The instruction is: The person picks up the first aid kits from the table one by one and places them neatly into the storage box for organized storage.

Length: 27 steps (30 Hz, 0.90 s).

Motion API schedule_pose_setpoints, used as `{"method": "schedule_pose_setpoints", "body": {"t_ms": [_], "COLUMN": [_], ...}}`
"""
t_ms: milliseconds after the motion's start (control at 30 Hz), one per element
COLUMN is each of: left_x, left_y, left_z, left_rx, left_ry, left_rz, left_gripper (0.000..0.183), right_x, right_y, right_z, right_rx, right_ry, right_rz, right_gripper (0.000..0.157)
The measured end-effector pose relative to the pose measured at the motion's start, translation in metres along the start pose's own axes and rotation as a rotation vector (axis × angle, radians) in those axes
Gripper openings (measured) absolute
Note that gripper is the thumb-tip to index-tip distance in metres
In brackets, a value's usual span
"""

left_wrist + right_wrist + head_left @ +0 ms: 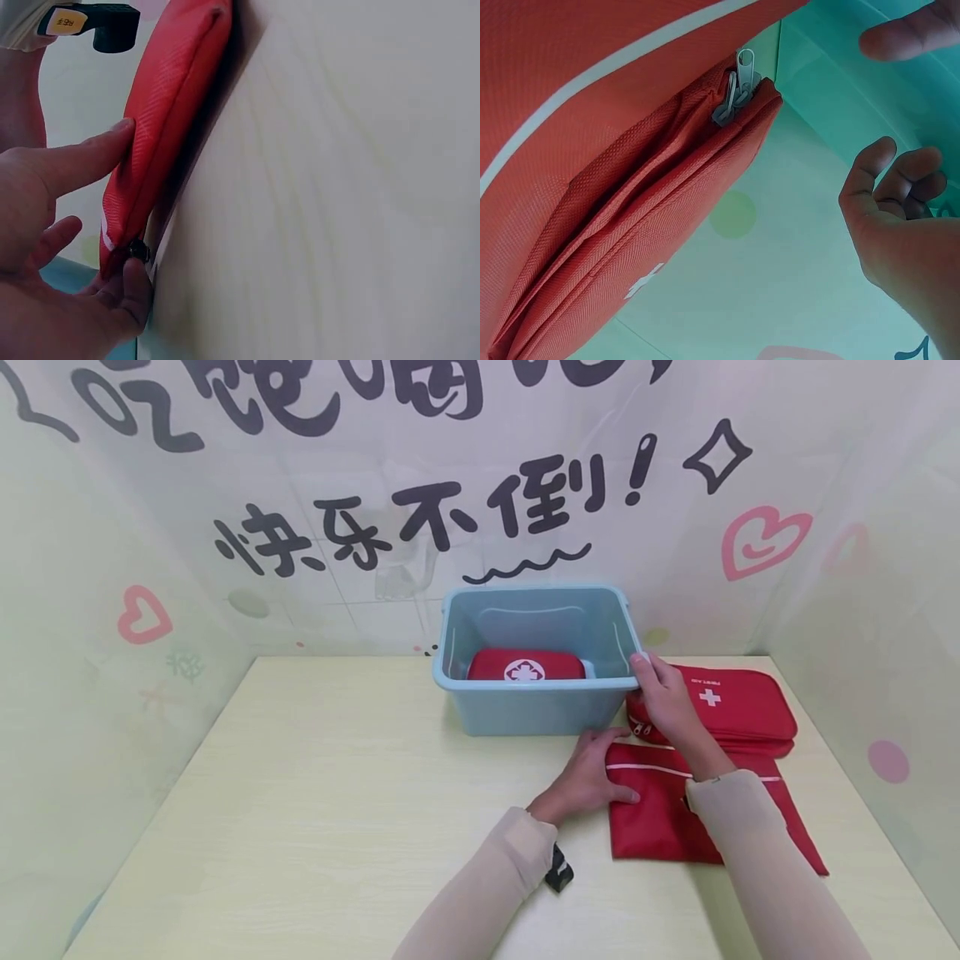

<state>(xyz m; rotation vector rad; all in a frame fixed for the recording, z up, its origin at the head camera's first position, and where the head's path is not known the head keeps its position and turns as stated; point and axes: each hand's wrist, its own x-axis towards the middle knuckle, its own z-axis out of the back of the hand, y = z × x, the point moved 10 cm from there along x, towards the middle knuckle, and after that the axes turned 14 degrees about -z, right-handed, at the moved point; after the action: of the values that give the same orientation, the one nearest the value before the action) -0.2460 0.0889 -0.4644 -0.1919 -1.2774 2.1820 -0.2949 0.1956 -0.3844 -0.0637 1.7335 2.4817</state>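
Pouch (652,835) lies on the table (337,818), my left hand (588,777) spread at its corner; my right hand (667,702) grips the bin (525,714) by its rim. From here I'd steady the bin and press lightly, so nothing creases.

Here's the flat red pouch (648,827), laid out on the desk (315,827), a pale zip line running along its far side; the left hand (588,781) has it at the far left corner, thumb on top! Up beyond it, the light-blue bin (540,714) stands upright and open, the right hand (663,697) gripping its near right corner. Inside sits a red case (487,666), white round emblem showing. And beside the bin, the red first-aid bag (750,714), white cross upward, paired zip pulls at its left end!
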Motion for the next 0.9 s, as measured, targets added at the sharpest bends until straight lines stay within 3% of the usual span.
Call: {"method": "schedule_pose_setpoints", "body": {"t_ms": [233, 467, 900], "left_x": [0.0, -0.005, -0.007], "left_y": [0.002, 0.012, 0.009], "left_z": [0.0, -0.003, 0.003], "left_rx": [-0.046, -0.184, -0.198], "left_ry": [-0.015, -0.007, -0.023], "left_rz": [0.002, 0.063, 0.042], "left_gripper": [0.087, 0.074, 0.072], "right_x": [0.0, 0.001, -0.001], "right_y": [-0.001, -0.002, 0.0], "right_z": [0.0, -0.001, 0.003], "right_rx": [-0.007, -0.03, -0.073], "right_ry": [-0.003, -0.009, -0.019], "right_rz": [-0.005, -0.011, -0.01], "right_gripper": [0.067, 0.066, 0.06]}}
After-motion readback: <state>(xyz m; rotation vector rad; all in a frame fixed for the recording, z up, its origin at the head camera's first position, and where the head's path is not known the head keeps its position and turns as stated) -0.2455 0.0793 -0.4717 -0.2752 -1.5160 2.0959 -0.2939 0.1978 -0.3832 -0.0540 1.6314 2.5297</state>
